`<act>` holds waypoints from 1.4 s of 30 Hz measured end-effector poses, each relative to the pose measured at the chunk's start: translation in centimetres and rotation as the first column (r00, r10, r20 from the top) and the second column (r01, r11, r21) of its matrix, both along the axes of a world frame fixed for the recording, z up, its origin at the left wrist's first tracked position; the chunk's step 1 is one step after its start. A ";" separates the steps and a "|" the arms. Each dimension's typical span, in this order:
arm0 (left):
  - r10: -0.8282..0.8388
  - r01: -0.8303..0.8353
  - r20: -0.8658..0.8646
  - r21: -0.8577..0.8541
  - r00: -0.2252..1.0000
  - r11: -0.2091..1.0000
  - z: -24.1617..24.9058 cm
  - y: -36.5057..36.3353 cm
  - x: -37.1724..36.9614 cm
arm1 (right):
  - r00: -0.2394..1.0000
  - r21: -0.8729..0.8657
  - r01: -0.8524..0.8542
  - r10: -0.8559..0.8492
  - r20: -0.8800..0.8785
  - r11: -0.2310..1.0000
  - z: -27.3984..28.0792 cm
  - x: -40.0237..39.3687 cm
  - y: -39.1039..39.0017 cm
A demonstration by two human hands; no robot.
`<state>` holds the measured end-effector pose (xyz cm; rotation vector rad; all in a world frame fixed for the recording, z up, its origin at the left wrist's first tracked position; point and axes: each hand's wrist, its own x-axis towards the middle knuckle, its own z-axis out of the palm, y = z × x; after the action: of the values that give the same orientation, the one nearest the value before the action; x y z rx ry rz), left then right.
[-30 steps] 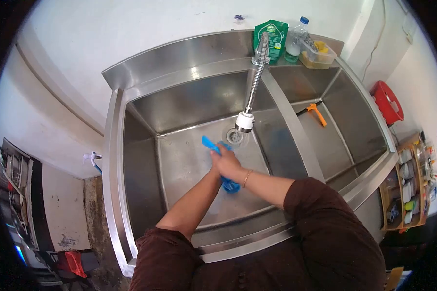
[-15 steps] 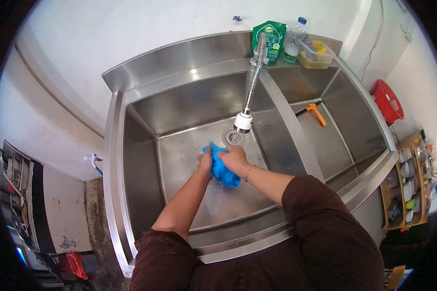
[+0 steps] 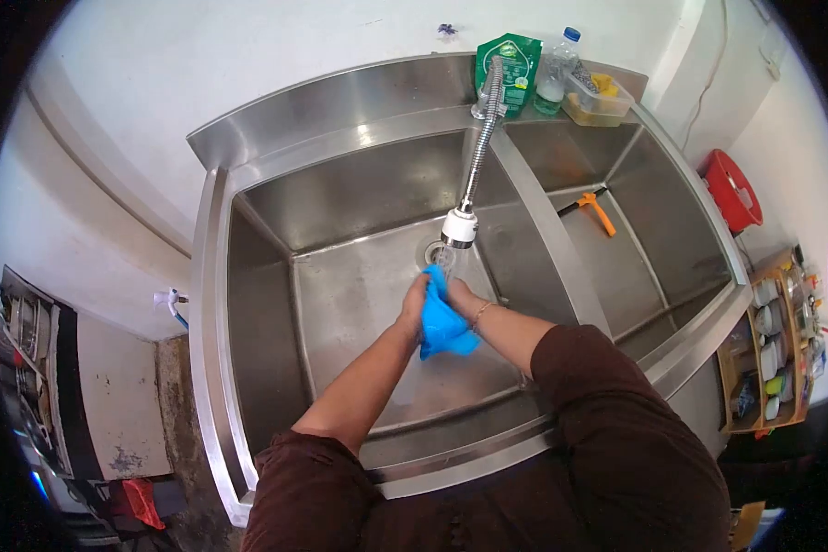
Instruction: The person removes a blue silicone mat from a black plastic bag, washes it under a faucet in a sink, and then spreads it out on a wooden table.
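Note:
A bright blue cloth (image 3: 444,329) is bunched between my two hands over the large sink basin (image 3: 340,276). My left hand (image 3: 415,299) is closed on its left side, and my right hand (image 3: 465,298) grips it from the right, its fingers partly hidden behind the fabric. The lower end of the cloth hangs loose toward me. Just above my hands is the white head of the flexible faucet (image 3: 460,227), with water running down from it onto the cloth. The drain (image 3: 432,253) shows behind the stream.
In the smaller right basin lies an orange-handled tool (image 3: 598,213). On the back ledge stand a green pouch (image 3: 515,69), a plastic bottle (image 3: 554,78) and a clear tub with sponges (image 3: 598,103). A red basket (image 3: 731,190) and a dish rack (image 3: 771,345) are at the right.
Both hands have moved the cloth right and up, under the faucet's stream. The cloth now hangs longer and narrower between them.

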<state>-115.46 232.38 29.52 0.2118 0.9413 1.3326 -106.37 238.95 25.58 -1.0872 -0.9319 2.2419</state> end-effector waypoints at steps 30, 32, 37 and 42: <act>0.103 -0.320 -0.877 -0.060 0.469 0.945 -0.7 -1.2 -16.1 | 0.659 0.632 -0.739 0.059 0.750 0.234 6.3 1.8 3.9; 0.071 -0.313 -0.914 -0.063 0.400 0.948 -0.6 -0.9 -16.6 | 0.419 0.423 -0.881 -0.068 0.905 0.210 5.0 1.3 5.6; 0.321 -0.331 -0.750 0.144 0.578 0.933 -0.7 0.1 -16.1 | 0.569 0.529 -0.624 -0.128 0.812 0.575 4.9 1.6 5.8; -0.201 0.037 -0.912 -0.201 0.357 0.979 2.1 -1.0 -14.3 | 0.898 0.341 -0.175 0.008 0.440 0.924 7.9 1.5 4.1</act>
<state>-129.79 231.40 31.64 1.0052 1.9555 0.9069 -104.87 243.06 33.47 -1.4013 -1.5520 1.8048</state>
